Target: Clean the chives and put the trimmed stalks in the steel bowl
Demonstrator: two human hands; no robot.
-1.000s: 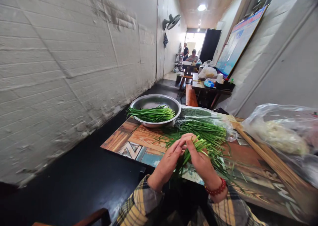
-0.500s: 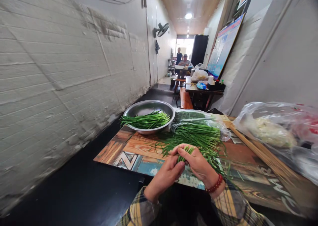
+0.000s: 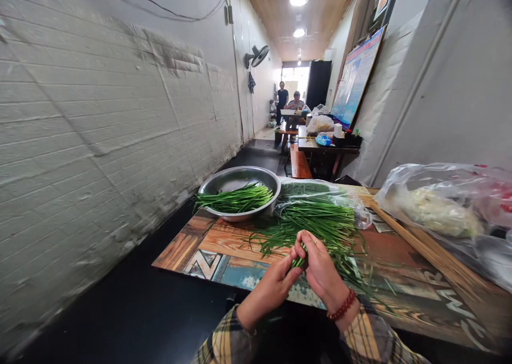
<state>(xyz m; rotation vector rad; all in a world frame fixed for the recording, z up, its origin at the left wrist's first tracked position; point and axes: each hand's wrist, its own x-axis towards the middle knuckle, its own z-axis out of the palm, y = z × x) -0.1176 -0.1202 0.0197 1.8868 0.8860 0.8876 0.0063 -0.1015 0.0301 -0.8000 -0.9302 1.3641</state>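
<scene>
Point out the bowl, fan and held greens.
Bowl point(image 3: 227, 180): head view, bare inner wall.
Fan point(image 3: 261, 56): head view, middle of its round head.
Held greens point(image 3: 298, 261): head view, the small part showing.

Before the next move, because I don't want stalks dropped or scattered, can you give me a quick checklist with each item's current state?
1. Left-hand grip on the small bunch of green stalks: ok, fingers closed around it.
2. Right-hand grip on the same bunch: ok, fingers curled over it.
3. Bunch ends even: cannot tell, the hands cover most of it.
4. Metal basin upright on the table: ok.
5. Greens in the basin wholly inside its rim: not ok, tips poke over the left side.
6. Loose pile of greens tidy: not ok, strands stray across the table.
</scene>
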